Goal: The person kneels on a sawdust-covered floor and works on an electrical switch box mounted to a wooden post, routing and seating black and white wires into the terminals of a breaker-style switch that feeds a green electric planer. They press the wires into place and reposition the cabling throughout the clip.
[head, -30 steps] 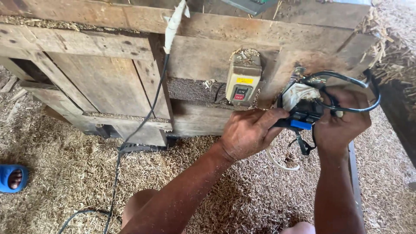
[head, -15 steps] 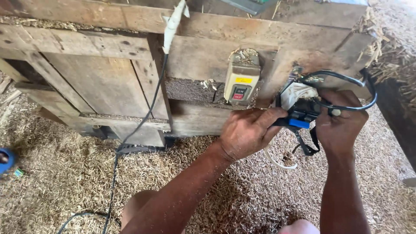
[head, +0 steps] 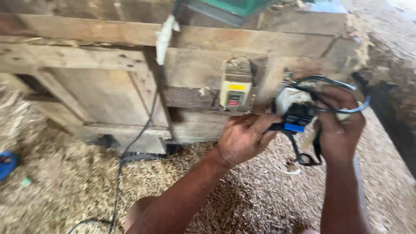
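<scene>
My left hand (head: 245, 138) is closed around a blue-handled tool (head: 291, 127), whose tip points right into a black plug (head: 299, 115). My right hand (head: 339, 125) grips that plug and its looped black cable (head: 346, 84) against a white socket box (head: 289, 99) fixed to the wooden frame (head: 104, 65). A loose white wire (head: 277, 167) hangs below both hands. The picture is blurred by motion.
A beige switch box (head: 236, 89) with a red button sits on the frame just left of my hands. A black cable (head: 130, 147) runs down the frame and across the sawdust-covered floor (head: 56, 186). A blue sandal (head: 6, 164) lies far left. My knee (head: 141, 210) shows below.
The view has shifted slightly and blurred. Both hands stay at the plug and socket box, still gripping the tool and plug.
</scene>
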